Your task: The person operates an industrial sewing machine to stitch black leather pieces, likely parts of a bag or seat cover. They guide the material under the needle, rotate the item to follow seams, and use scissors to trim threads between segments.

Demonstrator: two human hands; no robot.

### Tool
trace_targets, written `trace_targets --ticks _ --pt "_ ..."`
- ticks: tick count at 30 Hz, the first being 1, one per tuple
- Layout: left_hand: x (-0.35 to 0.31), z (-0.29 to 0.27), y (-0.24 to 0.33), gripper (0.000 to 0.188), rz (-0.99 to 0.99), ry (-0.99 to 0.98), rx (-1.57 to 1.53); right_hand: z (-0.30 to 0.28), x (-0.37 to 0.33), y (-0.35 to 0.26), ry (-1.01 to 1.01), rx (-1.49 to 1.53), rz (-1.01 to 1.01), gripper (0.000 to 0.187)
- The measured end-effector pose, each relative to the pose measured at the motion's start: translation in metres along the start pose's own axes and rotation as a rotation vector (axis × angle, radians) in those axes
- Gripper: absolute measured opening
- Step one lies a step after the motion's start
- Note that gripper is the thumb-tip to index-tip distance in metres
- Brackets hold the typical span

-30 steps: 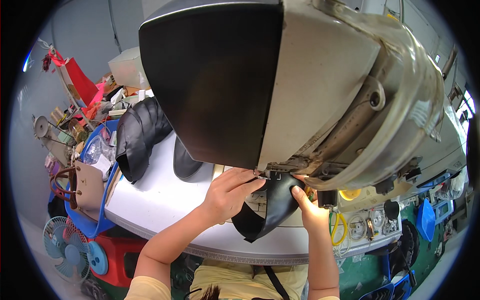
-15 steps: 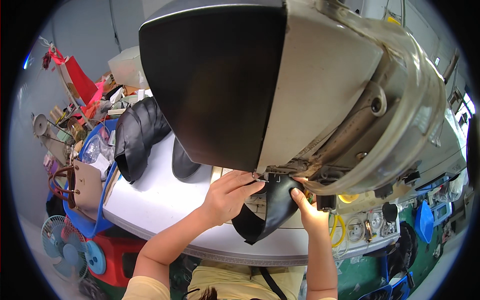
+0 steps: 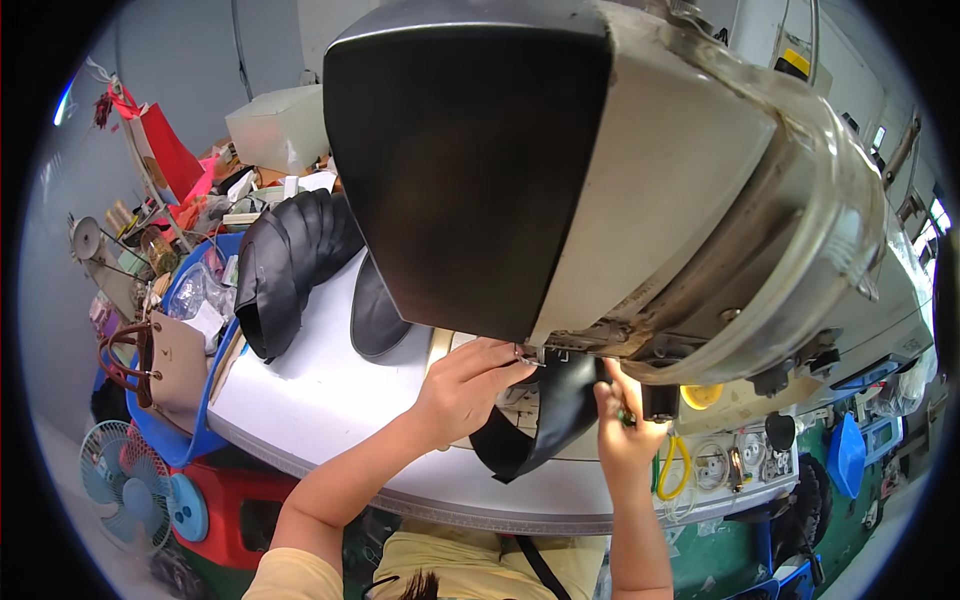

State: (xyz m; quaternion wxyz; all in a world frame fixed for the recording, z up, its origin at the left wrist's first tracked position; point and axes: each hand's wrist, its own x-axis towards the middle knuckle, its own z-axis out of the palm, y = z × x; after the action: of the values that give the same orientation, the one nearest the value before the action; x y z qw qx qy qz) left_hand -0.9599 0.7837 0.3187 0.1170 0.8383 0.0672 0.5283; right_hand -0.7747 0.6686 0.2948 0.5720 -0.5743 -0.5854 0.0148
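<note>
Black curved piece [image 3: 566,405] lying under a machine head [image 3: 655,170], between left hand [image 3: 460,392] and right hand [image 3: 628,438]

In the head view, the black curved piece is bending in an open loop toward the person, its upper end disappearing under the machine head. The left hand is reaching in from the left, its thumb and fingers lying close together beside a small metal part [image 3: 531,355]; whether they are pinching anything, I cannot tell. The right hand is standing upright just beside the piece's right edge, thumb pointing up; its other fingers are partly hiding, so their grip cannot be told. On the white worktop [image 3: 300,395], a flat rounded black piece [image 3: 374,315] is lying left of the machine head, and a stack of folded black pieces [image 3: 280,265] is resting farther left. A blue bin [image 3: 163,432] is standing beyond the worktop's left edge.
</note>
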Motion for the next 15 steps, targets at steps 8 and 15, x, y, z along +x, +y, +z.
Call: trace_targets --ticks 8,15 --pt "0.004 -0.003 -0.002 0.03 0.094 0.024 0.123 0.021 -0.007 -0.064 -0.181 -0.316 -0.045 0.051" --pt "0.005 -0.004 -0.007 0.026 0.093 0.0 0.109 0.016 0.001 -0.067 -0.163 -0.284 -0.089 0.044"
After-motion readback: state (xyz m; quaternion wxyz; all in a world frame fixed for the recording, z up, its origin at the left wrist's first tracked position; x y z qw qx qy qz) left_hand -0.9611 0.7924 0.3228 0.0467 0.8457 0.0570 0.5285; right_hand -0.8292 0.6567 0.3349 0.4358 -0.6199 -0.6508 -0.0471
